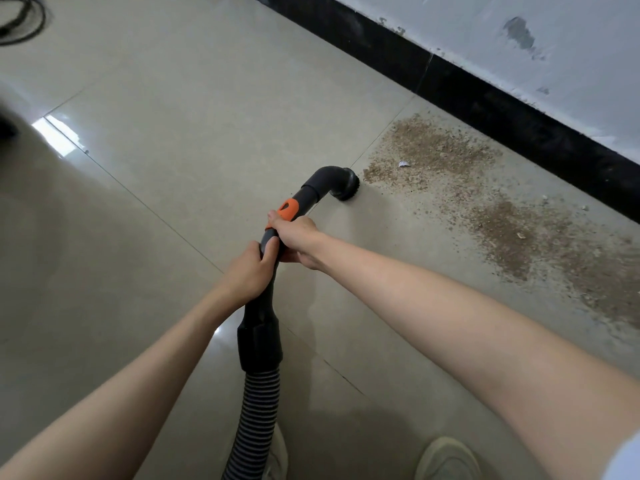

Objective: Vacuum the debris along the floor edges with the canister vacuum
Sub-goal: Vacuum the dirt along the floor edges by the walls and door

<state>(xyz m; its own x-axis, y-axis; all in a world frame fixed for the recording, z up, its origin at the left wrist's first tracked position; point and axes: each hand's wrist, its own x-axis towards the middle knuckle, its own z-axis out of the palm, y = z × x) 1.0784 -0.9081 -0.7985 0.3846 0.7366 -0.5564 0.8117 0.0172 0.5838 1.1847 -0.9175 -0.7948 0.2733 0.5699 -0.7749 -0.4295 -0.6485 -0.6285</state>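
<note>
**Edge vacuuming at its start: nozzle at the near end of the debris band**

The glossy beige tiled floor (194, 109) fills most of the view and meets a black skirting strip (519, 112) that runs diagonally below a scuffed pale grey wall (485, 36). Just beside that strip lies the brown granular debris (440, 150), a long band that widens toward the lower right, where a second, darker patch (512, 237) sits. A small white paper scrap (402, 164) rests among the grains. The band looks whole and undisturbed, so by this view nearly all of the pickup is judged to be left; the tile to the left of the nozzle is bare of grains, though whether it was cleaned cannot be told.

The ribbed black-and-grey vacuum hose (256, 420) rises from the bottom edge into a black rigid wand with an orange collar (289, 209). Its elbow ends in a round black brush nozzle (346, 187), set down on the tile and touching the near tip of the debris.

The left hand (247, 271) has its fingers curled round the wand's lower grip. The right hand (298, 237) grips just above, thumb at the orange collar. A pale shoe (446, 459) shows at the bottom, and a loop of dark cable (20, 19) lies in the far upper left corner. The canister itself is out of view.
</note>
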